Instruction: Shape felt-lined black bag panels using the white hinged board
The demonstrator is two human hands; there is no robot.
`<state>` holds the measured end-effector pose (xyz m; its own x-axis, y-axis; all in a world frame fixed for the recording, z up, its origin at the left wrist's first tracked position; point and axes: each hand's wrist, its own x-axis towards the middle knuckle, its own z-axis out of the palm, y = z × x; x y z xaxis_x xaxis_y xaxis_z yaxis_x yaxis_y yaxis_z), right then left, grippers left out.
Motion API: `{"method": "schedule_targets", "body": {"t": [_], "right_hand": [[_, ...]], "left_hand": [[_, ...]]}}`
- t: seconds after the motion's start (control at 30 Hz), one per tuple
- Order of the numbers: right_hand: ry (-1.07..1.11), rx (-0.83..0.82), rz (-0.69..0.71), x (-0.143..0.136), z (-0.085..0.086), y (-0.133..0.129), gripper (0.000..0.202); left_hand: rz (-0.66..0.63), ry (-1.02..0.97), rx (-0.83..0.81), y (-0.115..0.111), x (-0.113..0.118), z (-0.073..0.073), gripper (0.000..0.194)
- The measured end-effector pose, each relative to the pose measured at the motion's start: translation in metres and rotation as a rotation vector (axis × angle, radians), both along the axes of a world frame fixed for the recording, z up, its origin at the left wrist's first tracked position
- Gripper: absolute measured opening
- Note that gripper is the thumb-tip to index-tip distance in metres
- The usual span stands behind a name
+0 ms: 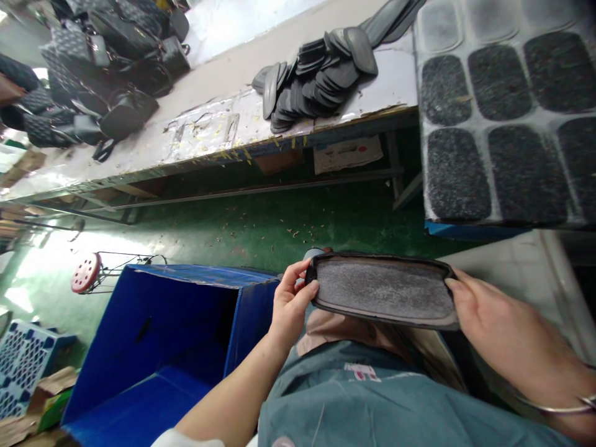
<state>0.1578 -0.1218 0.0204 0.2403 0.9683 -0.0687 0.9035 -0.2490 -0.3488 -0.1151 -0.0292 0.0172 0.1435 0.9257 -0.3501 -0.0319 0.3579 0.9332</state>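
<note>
A long oblong panel (384, 288) with rounded ends, a dark raised rim and a fuzzy grey face is held level in front of my body. My left hand (289, 301) pinches its left end between thumb and fingers. At the opposite end my right hand (505, 329) grips the rim, its thumb on the near side and its other fingers mostly hidden. The panel's underside does not show. Below it is a blue-green apron (372, 403).
A blue bin (172, 335) stands open at my left, near a red-topped stool (86, 273). Across the aisle, a long worktable (209, 133) bears stacked dark rounded pieces (316, 81) and a heap of black bags (112, 68). A board with dark rounded patches (456, 171) is at right.
</note>
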Motion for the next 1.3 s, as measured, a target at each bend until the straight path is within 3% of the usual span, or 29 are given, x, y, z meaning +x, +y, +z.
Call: {"method": "schedule_targets", "body": {"t": [0.13, 0.23, 0.37, 0.5, 0.63, 0.8, 1.07, 1.13, 1.3], "right_hand": [[-0.047, -0.049, 0.003, 0.002, -0.005, -0.001, 0.051], [0.034, -0.020, -0.031, 0.001, -0.005, 0.000, 0.050], [0.389, 0.007, -0.073, 0.004, -0.001, 0.002, 0.047], [0.786, -0.005, -0.144, 0.011, -0.006, -0.001, 0.045], [0.982, -0.016, -0.159, 0.015, -0.012, -0.006, 0.043], [0.748, 0.036, -0.088, 0.011, -0.011, -0.005, 0.045], [0.268, 0.046, -0.173, -0.010, -0.005, -0.001, 0.043], [0.274, 0.049, -0.176, -0.008, -0.004, -0.001, 0.042], [0.547, 0.000, -0.146, 0.003, 0.000, 0.000, 0.043]], "left_hand": [[-0.029, -0.097, -0.116, 0.004, -0.002, 0.003, 0.038], [0.005, -0.072, -0.143, 0.008, 0.001, 0.008, 0.030], [0.014, -0.026, -0.125, 0.013, 0.005, 0.011, 0.028], [-0.005, -0.037, -0.208, 0.020, 0.006, 0.012, 0.036], [-0.022, 0.009, -0.259, 0.023, 0.005, 0.016, 0.045], [0.010, 0.012, -0.245, 0.021, 0.005, 0.014, 0.045], [0.076, -0.054, -0.149, 0.010, 0.014, 0.007, 0.041], [0.070, -0.067, -0.121, 0.009, 0.012, 0.003, 0.041], [-0.022, -0.126, -0.149, 0.015, 0.002, -0.002, 0.037]]}}
